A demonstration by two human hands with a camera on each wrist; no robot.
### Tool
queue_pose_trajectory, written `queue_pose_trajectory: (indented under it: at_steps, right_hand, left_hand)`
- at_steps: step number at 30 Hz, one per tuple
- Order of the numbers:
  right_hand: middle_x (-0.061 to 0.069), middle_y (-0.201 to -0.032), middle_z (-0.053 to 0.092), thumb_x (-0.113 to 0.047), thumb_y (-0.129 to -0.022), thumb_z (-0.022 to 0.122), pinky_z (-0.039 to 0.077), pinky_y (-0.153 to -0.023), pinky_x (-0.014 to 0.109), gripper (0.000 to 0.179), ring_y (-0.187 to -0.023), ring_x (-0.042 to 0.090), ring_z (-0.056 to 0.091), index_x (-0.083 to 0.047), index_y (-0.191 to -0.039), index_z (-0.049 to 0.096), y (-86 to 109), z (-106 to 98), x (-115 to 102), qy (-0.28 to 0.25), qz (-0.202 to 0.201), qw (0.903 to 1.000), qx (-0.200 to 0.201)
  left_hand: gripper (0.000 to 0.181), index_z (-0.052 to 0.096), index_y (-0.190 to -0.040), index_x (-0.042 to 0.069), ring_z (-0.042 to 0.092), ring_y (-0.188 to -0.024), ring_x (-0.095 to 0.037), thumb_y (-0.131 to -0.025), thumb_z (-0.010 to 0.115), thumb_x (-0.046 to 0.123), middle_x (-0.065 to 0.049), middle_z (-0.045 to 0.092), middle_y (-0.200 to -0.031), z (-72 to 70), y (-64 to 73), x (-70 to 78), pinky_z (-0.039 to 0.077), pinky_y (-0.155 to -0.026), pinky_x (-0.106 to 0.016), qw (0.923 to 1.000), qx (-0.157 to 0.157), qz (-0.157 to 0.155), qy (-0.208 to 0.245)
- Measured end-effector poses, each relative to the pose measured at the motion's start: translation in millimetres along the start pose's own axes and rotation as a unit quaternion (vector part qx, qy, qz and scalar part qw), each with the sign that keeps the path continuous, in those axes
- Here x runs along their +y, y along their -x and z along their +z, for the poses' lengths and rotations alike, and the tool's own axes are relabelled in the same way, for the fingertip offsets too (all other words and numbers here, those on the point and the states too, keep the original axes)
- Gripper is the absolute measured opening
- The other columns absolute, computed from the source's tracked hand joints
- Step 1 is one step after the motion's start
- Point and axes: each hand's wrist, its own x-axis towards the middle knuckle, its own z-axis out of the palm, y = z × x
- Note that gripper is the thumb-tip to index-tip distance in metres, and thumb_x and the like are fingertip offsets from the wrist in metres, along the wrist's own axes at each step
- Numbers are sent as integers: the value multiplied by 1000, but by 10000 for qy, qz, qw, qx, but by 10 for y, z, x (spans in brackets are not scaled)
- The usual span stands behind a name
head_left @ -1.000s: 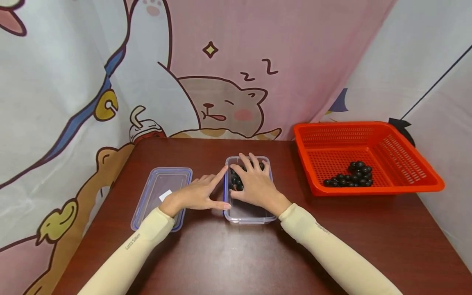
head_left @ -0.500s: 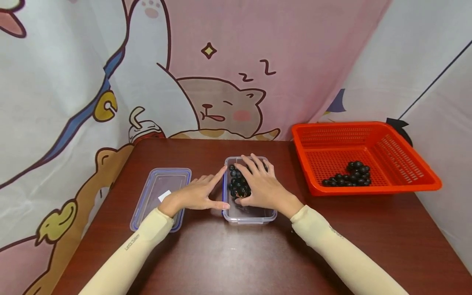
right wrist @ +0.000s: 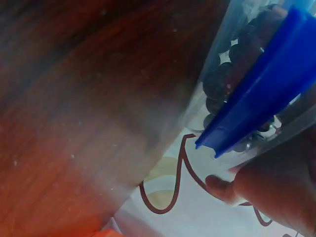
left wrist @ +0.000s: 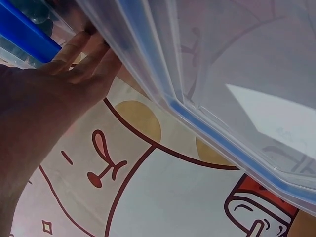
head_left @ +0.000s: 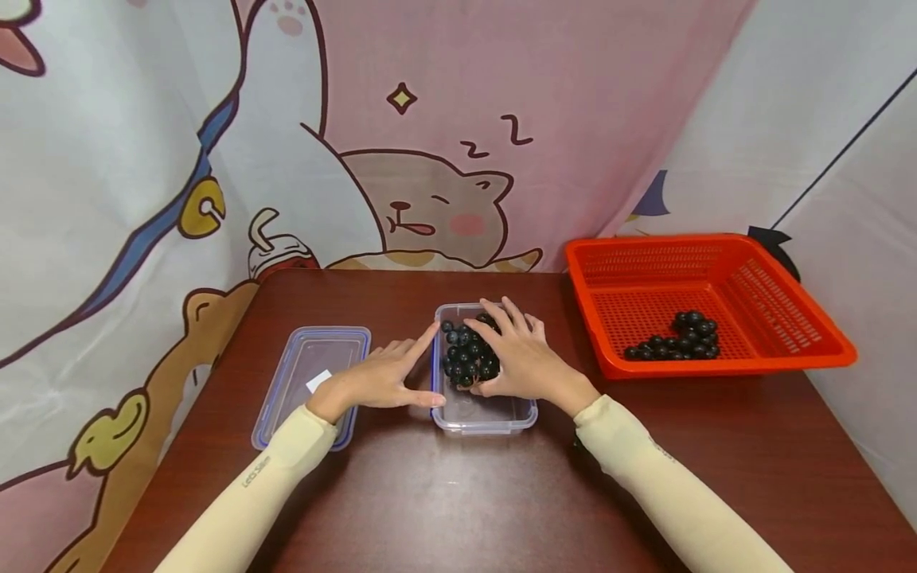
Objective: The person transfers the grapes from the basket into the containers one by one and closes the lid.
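Dark grapes (head_left: 462,354) lie in a clear plastic food container (head_left: 487,426) with a blue clip along its left side, in the head view. My left hand (head_left: 390,376) rests against that side, index finger and thumb spread and straight at its edge. Over the right half of the container is my right hand (head_left: 526,362), fingers spread and loosely bent beside the grapes, hiding some of them. A blue clip (right wrist: 261,79) and grapes behind the clear wall show in the right wrist view. The container's lid (head_left: 290,406) lies partly under my left wrist.
An orange-red perforated basket (head_left: 795,294) stands at the right of the brown table (head_left: 444,509), holding another bunch of grapes (head_left: 691,334). A cartoon-printed curtain (head_left: 444,72) hangs behind the table. A white label (head_left: 318,380) is on the lid.
My right hand has shifted to the right inside the container and its fingers have drawn off the grapes, which now show more fully. My left hand has stayed at the container's side.
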Motion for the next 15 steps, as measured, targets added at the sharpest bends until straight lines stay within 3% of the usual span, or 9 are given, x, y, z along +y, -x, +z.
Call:
queue_pose_trajectory:
  at_steps: [6, 12, 15]
  right_hand:
    - [16, -178, 19, -49, -77, 99, 36, -107, 77, 105, -159, 55, 13, -23, -165, 50, -80, 52, 12, -97, 437, 9989, 142]
    - [23, -166, 34, -47, -75, 101, 55, -91, 69, 109, -133, 57, 43, -14, -162, 46, -107, 92, -19, -128, 726, 9959, 515]
    - [25, -158, 39, -51, -76, 99, 60, -83, 64, 110, -120, 56, 51, -9, -161, 44, -118, 121, -37, -9, 849, 9939, 701]
  left_hand:
    - [123, -11, -176, 31, 25, -157, -55, -94, 66, 80, -31, 27, -172, 12, 15, -1, 17, -122, -75, 10000, 6, -2, -35]
    - [123, -10, -176, 28, 28, -155, -56, -94, 68, 77, -31, 30, -171, -7, 28, 20, 20, -121, -75, 10000, 21, 34, -47]
    - [123, -9, -176, 27, 30, -154, -56, -95, 69, 76, -31, 32, -170, -9, 19, 21, 22, -121, -75, 9999, 42, 68, -107]
